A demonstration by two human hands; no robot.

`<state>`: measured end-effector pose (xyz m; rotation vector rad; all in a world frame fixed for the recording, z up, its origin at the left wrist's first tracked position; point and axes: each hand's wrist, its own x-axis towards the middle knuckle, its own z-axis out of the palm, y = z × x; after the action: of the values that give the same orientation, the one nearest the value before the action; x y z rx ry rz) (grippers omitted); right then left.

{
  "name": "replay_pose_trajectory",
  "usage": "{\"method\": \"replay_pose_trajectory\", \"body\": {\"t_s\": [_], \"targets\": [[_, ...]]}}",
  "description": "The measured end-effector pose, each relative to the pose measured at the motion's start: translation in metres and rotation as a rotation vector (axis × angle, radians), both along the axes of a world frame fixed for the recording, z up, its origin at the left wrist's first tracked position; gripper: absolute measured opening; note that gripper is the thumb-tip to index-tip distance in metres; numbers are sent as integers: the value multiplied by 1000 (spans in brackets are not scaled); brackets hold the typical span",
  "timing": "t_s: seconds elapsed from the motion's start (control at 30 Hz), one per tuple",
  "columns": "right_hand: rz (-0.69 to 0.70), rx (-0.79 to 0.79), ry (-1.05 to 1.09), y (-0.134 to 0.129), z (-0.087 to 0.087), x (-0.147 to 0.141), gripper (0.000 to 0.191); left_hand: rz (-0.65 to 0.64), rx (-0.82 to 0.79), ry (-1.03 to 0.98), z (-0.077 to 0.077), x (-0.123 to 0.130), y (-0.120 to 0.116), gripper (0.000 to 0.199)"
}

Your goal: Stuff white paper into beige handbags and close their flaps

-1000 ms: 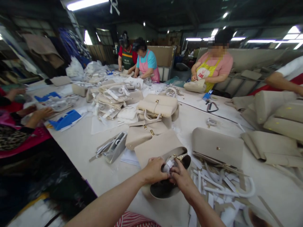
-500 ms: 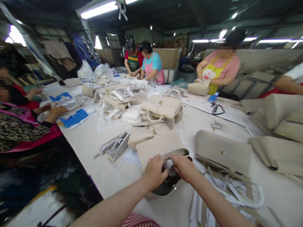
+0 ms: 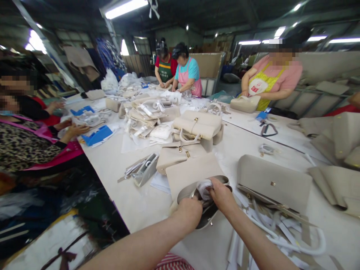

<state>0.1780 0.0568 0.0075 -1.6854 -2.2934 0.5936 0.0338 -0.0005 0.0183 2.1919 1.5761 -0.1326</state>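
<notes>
A beige handbag lies in front of me with its flap spread back and its dark inside showing. My left hand is closed at the near left of the opening, its fingertips hidden inside the bag. Between my hands, a wrapped whitish bundle sits in the mouth of the bag. My right hand pinches the right side of that bundle. Just behind is another beige bag with gold hardware, and a third closed bag rests to the right.
A grey tape dispenser stands on the table at left. Stacked bags and parts fill the middle. White strips and handles lie at near right. Several people work around the table, one in a yellow apron.
My left hand has moved down, off the bundle, to the near left of the bag opening. My right hand now holds the bundle's right side. The view has shifted slightly left.
</notes>
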Motion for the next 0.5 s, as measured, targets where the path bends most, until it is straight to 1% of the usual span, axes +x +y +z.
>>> {"method": "replay_pose_trajectory", "body": {"t_s": [0.07,0.13,0.2,0.27,0.3,0.33,0.4,0.47,0.5], "targets": [[-11,25,-15,-7,-4,-2,26,-58,23,39,0,1,0,24],[14,92,-86,-17,-6,-3,27,-119,61,29,-1,-5,-3,22],[111,188,-195,-27,-2,-3,26,-150,112,10,-3,-14,-8,22],[229,240,-281,-36,6,-3,25,-147,152,2,-7,-23,-14,23],[271,222,-295,-38,12,-2,25,-142,166,-1,-9,-27,-17,24],[305,170,-298,-40,18,-2,27,-143,186,-11,-12,-29,-21,24],[355,11,-295,-40,28,-1,31,-167,231,-42,-18,-30,-27,23],[391,-137,-296,-37,32,-3,31,-191,282,-75,-24,-29,-31,22],[397,-185,-298,-35,32,-5,30,-196,302,-86,-26,-29,-33,21]]}}
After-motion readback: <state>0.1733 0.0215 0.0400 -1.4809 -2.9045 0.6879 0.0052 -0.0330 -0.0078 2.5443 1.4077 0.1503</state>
